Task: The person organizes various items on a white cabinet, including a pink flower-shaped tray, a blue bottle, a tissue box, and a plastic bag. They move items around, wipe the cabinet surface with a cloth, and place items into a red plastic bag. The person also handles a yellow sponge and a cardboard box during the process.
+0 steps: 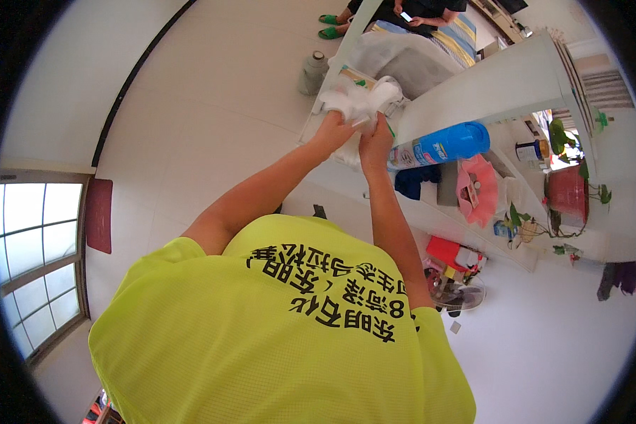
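Note:
My left hand and my right hand are close together at the upper middle of the head view. Between them they grip a crumpled, partly see-through white bundle, which looks like thin plastic or soft cloth. Its two puffy lobes stick up beyond my fingers, and what is inside cannot be made out. Under and behind the bundle is a white surface with a green and tan item partly covered. A blue spray can lies close to my right wrist.
Shelves to the right hold a pink ruffled bowl, dark blue cloth and a potted plant. A grey-green flask stands on the floor. Beyond, a seated person holds a phone. An electric fan is lower right.

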The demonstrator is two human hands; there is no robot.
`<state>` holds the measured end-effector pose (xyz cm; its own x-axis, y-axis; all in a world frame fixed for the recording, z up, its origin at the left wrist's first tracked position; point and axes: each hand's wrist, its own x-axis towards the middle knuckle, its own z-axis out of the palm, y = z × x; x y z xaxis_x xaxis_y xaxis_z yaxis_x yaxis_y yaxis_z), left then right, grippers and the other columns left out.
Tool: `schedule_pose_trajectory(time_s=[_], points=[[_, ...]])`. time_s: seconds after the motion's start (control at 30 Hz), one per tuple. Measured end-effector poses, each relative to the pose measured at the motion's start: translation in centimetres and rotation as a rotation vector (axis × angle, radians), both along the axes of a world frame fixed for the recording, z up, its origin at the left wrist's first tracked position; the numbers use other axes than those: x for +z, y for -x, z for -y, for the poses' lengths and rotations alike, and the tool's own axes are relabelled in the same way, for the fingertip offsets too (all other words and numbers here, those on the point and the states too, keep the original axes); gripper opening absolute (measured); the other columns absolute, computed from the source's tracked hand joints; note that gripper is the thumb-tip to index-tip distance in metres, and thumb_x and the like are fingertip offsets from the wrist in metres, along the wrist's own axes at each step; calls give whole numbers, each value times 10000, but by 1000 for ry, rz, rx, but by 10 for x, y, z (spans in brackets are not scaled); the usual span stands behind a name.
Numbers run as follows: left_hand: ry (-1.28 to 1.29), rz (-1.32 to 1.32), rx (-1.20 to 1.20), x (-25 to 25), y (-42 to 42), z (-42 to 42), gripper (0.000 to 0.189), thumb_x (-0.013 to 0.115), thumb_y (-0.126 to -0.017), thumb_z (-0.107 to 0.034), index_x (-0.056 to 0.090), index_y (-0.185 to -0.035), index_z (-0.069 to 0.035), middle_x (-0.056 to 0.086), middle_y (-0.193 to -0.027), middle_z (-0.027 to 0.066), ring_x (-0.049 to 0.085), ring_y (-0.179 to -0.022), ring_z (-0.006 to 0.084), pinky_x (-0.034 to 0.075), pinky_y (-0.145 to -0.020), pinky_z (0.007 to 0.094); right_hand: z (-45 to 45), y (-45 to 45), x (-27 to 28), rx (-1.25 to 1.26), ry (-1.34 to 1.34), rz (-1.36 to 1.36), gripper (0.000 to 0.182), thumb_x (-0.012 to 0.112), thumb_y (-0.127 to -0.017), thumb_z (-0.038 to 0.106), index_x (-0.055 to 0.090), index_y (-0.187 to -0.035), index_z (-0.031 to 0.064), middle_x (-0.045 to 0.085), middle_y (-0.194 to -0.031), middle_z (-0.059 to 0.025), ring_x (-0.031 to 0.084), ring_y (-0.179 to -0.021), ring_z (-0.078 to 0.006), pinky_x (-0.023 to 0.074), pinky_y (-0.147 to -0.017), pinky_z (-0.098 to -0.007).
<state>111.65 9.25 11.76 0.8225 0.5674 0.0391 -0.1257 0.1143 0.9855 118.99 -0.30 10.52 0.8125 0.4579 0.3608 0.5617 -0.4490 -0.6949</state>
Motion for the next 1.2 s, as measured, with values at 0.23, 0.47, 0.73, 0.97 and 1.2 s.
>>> schedule_pose_trajectory(time_s=[0.23, 0.47, 0.73, 0.97, 1.2], points=[[435, -18, -249, 17, 7, 1, 671, 630, -825, -293, 290, -1365, -85, 444, -1268, 82, 421, -1165, 200, 354, -960, 328, -22, 39, 20, 47, 222, 0, 345, 537, -852, 229, 542, -1128, 22, 611, -1044, -162, 585, -955, -340, 468, -794, -384], [686, 15, -126, -5, 5, -17, 453, 524, -880, -231, 380, -1290, -106, 511, -1188, 71, 534, -1058, 194, 470, -850, 316, -27, 27, 21, 464, -2, -360, 545, 558, -801, 45, 300, -1276, -25, 511, -1182, -215, 504, -1098, -277, 395, -915, -350], [905, 244, -216, 32, 12, -10, 345, 413, -913, -160, 434, -1246, -70, 557, -1128, 107, 585, -997, 236, 493, -862, 386, 24, 26, 107, 575, -23, -73, 625, 564, -791, 36, 298, -1354, -13, 401, -1342, -183, 415, -1220, -277, 305, -1030, -338], [1351, 606, -599, 23, 16, -13, 391, 445, -900, -229, 455, -1244, -43, 566, -1155, 134, 581, -1022, 277, 489, -880, 442, 66, 50, 46, 346, -543, -444, 474, 534, -885, 64, 362, -1316, -36, 360, -1368, -172, 402, -1230, -242, 318, -1034, -364], [1318, 794, -844, 25, 20, -22, 354, 428, -891, -181, 477, -1210, -36, 568, -1150, 130, 551, -1066, 280, 430, -945, 458, 79, 65, 8, -162, -1083, -1032, 422, 519, -909, 254, 380, -1290, 135, 382, -1313, -79, 500, -1102, -300, 435, -914, -413]])
